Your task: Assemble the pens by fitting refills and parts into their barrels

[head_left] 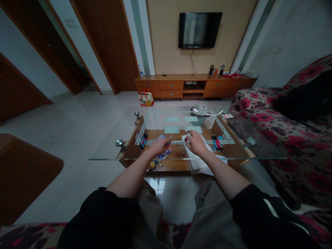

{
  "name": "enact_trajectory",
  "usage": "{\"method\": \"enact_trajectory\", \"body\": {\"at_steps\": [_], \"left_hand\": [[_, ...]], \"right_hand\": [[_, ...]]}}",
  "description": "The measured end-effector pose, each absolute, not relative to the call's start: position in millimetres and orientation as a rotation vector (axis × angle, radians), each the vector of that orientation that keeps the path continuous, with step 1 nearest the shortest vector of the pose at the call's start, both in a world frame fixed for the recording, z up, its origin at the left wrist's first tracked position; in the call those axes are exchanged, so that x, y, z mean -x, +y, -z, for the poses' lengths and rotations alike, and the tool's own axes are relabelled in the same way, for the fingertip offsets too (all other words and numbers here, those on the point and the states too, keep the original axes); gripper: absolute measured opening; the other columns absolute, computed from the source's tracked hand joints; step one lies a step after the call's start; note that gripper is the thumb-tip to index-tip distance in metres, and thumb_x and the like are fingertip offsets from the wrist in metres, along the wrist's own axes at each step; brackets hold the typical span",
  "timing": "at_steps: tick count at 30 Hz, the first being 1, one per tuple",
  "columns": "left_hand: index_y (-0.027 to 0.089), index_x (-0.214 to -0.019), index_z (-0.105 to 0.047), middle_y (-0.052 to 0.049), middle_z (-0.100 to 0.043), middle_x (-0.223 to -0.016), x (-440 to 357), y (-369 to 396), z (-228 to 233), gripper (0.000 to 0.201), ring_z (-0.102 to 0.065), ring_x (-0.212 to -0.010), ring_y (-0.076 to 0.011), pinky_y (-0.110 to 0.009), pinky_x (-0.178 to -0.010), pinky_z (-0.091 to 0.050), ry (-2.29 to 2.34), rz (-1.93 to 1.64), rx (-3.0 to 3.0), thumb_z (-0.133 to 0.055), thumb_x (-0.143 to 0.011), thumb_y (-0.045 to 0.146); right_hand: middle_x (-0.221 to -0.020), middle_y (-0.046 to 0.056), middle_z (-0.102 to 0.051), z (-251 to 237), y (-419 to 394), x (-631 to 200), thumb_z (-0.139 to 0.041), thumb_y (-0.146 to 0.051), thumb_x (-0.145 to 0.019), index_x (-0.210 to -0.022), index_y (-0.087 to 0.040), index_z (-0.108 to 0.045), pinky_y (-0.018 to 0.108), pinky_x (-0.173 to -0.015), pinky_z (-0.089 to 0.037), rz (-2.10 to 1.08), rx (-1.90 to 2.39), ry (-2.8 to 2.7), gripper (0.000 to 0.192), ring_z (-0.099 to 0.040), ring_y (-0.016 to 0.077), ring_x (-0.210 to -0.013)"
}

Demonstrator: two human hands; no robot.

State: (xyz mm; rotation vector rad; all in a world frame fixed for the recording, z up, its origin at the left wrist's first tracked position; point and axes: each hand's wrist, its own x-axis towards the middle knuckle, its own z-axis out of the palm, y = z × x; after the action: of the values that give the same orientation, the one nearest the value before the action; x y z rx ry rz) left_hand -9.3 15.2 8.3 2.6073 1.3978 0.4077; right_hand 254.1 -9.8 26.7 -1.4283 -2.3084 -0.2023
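Note:
My left hand (159, 146) is over the glass coffee table (109, 159), its fingers closed in a pinch. A small pale tip and a dark spot show at its fingertips, too small to name. A short gap away, my right hand (196, 143) has its fingers curled together, with a little dark thing at the tips that I cannot make out. Several dark, red and blue pens (143, 141) lie left of my hands. A similar group of pens (217, 143) is on the right. Between and beyond my hands are pale green rectangular sheets (171, 130).
Below the glass, a wooden shelf (178, 167) bears plastic packets (166, 153) and a white box (198, 166). A filled basket (199, 120) and a red-and-white card (227, 116) are at the far right. A flowered sofa (293, 145) stands right; a TV cabinet (171, 84) is beyond.

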Motion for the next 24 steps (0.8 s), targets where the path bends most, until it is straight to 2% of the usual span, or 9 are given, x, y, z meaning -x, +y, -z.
{"method": "enact_trajectory", "body": {"at_steps": [6,16,19,24], "left_hand": [[0.023,-0.102,-0.070,-0.008,-0.073,-0.090,9.9,15.3,-10.4,0.027,-0.067,-0.081,-0.0202,-0.025,-0.070,-0.043,1.419,-0.396,-2.639,-0.047,-0.096,0.036],[0.022,-0.099,-0.070,-0.008,-0.073,-0.089,10.2,17.1,-10.0,0.028,-0.067,-0.082,-0.0207,-0.026,-0.074,-0.045,1.431,-0.355,-2.635,-0.045,-0.096,0.034],[0.022,-0.109,-0.068,-0.009,-0.073,-0.092,11.0,17.5,-8.1,0.026,-0.067,-0.085,-0.0212,-0.027,-0.075,-0.047,1.465,-0.324,-2.592,-0.048,-0.094,0.033],[0.022,-0.126,-0.059,-0.009,-0.072,-0.097,11.6,18.7,-3.2,0.036,-0.067,-0.090,-0.0209,-0.028,-0.079,-0.049,1.485,-0.343,-2.507,-0.052,-0.092,0.032]], "right_hand": [[-0.122,0.013,-0.053,-27.9,-10.3,-254.6,-0.058,-0.026,-0.093,-0.094,-0.019,-0.071,0.043,-0.093,-0.039,0.130,1.390,-2.351,0.014,-0.046,0.0293,-0.108],[-0.125,0.012,-0.049,-27.5,-10.7,-256.2,-0.061,-0.024,-0.089,-0.091,-0.019,-0.069,0.041,-0.098,-0.039,0.113,1.362,-2.359,0.010,-0.044,0.0275,-0.111],[-0.129,0.013,-0.047,-28.3,-12.1,-255.5,-0.061,-0.024,-0.090,-0.090,-0.019,-0.071,0.043,-0.099,-0.038,0.115,1.393,-2.385,0.012,-0.042,0.0287,-0.114],[-0.133,0.014,-0.046,-27.5,-14.7,-253.0,-0.059,-0.026,-0.091,-0.091,-0.018,-0.072,0.045,-0.096,-0.038,0.159,1.478,-2.404,0.015,-0.039,0.0311,-0.116]]}}
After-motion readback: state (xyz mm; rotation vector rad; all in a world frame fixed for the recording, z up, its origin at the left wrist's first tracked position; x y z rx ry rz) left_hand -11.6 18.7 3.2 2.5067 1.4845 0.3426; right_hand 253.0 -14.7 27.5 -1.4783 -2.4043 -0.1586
